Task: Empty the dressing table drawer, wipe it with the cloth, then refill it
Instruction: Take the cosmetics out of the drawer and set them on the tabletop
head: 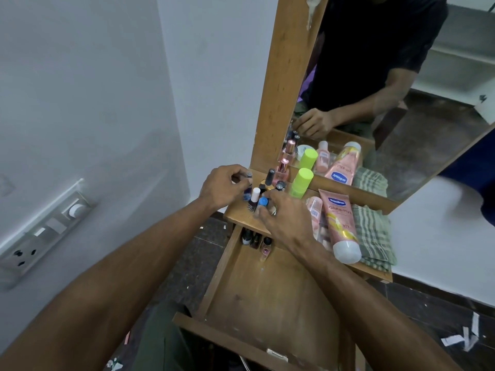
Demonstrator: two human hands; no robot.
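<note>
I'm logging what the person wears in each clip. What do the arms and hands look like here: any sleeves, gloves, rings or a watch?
Both forearms are bare right up to the frame edge; no sleeve shows on them. The left hand and right hand wear no gloves, and no watch or wristband shows at either wrist. No ring is visible. In the mirror the reflection shows a black short-sleeved top.

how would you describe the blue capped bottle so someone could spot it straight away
Find the wooden shelf below the mirror. At its left end stands a cluster of small nail polish bottles, between the two hands. The blue capped bottle is at the front, the only one with a round bright blue cap.
</note>
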